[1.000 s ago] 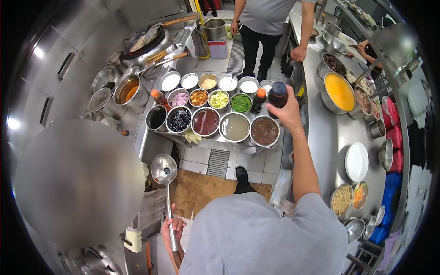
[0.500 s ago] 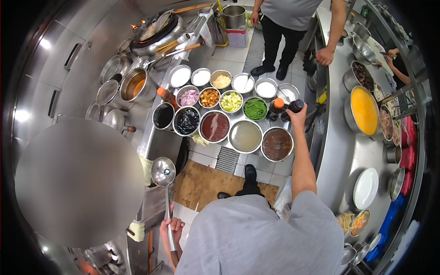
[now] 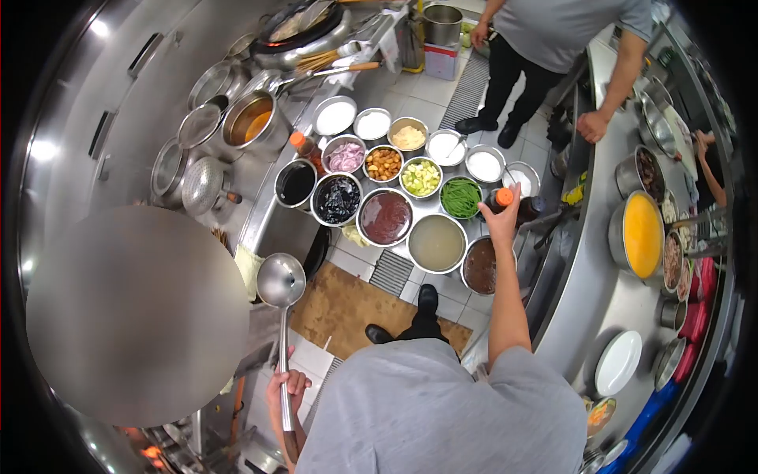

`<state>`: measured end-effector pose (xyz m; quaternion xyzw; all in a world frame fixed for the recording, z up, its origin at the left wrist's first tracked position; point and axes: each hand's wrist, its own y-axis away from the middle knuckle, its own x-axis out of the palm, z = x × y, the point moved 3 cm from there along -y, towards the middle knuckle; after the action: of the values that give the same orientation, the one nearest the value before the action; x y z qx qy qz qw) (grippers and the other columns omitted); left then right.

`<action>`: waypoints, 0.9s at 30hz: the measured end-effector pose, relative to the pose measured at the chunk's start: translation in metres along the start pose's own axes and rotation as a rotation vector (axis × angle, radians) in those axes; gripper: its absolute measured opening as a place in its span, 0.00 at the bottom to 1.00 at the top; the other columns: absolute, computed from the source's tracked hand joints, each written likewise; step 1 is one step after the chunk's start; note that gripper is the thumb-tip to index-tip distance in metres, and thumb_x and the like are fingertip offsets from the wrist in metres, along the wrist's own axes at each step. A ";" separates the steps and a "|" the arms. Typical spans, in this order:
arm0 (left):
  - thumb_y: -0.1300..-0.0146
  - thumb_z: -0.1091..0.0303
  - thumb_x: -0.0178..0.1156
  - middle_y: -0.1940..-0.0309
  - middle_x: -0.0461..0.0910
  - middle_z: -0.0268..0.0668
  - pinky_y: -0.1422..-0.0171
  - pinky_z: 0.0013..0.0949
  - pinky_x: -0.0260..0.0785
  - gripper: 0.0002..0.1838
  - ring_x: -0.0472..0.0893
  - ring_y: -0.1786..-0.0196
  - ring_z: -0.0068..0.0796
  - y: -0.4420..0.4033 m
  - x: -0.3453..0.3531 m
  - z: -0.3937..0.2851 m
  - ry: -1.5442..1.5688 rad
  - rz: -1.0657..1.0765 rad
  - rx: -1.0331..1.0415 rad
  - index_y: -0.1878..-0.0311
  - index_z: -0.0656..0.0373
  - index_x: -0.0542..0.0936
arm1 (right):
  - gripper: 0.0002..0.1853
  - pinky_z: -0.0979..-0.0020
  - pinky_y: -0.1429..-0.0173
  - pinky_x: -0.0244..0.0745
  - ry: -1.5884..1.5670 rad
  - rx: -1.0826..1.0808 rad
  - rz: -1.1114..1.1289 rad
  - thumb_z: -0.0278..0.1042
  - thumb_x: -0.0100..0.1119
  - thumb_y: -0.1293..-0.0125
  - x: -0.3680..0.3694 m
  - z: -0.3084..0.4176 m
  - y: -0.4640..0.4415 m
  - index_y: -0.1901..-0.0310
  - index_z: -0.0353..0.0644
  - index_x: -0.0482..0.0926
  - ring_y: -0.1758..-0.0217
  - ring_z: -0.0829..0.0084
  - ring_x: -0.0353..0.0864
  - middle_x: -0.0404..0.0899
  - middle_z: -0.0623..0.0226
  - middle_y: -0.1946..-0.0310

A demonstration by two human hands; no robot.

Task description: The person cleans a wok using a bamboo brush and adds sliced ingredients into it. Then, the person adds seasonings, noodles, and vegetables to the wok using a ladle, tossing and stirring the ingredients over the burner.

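Note:
My left hand is wrapped round the handle of a steel ladle, whose bowl points up and away from me. At the right end of the rows of seasoning tubs, my right hand grips an orange-capped bottle. A dark-capped bottle stands just right of it. My forearm partly covers a tub of brown sauce. Nearby are tubs of chopped greens, cloudy liquid, red sauce and pale green pieces.
A wok sits on the stove at the far left, near a pot of brown liquid. Another person stands ahead. The right counter bears a yellow-filled bowl and a white plate. A blurred disc covers the lower left.
My right hand has gone from the dark-capped bottle to the orange-capped one beside it. The view has shifted, and the ladle stays in my left hand.

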<state>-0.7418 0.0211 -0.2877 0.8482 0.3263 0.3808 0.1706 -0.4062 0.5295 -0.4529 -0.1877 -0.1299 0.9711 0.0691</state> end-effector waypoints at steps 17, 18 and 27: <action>0.36 0.70 0.49 0.84 0.66 0.28 0.53 0.36 0.76 0.36 0.69 0.79 0.22 0.026 -0.072 0.001 0.024 0.201 -0.056 0.24 0.63 0.56 | 0.48 0.61 0.33 0.71 -0.112 -0.293 0.271 0.27 0.82 0.54 -0.030 0.214 0.002 0.31 0.35 0.65 0.39 0.59 0.77 0.76 0.54 0.41; 0.36 0.70 0.50 0.84 0.66 0.28 0.54 0.36 0.76 0.36 0.69 0.79 0.22 0.029 -0.081 0.002 0.019 0.217 -0.070 0.23 0.63 0.55 | 0.49 0.62 0.33 0.71 -0.029 -0.053 0.578 0.29 0.82 0.55 -0.013 0.199 0.001 0.30 0.35 0.64 0.39 0.60 0.77 0.76 0.54 0.40; 0.37 0.70 0.52 0.83 0.67 0.27 0.58 0.31 0.76 0.32 0.70 0.78 0.20 0.064 -0.168 0.019 -0.262 0.093 -0.104 0.28 0.63 0.62 | 0.39 0.53 0.47 0.77 0.400 -0.503 1.310 0.51 0.78 0.55 0.178 0.207 0.277 0.45 0.40 0.71 0.50 0.47 0.83 0.83 0.48 0.56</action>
<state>-0.7839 -0.1410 -0.3560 0.8948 0.2417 0.2907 0.2376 -0.6731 0.2502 -0.4061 -0.4109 -0.1951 0.7012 -0.5490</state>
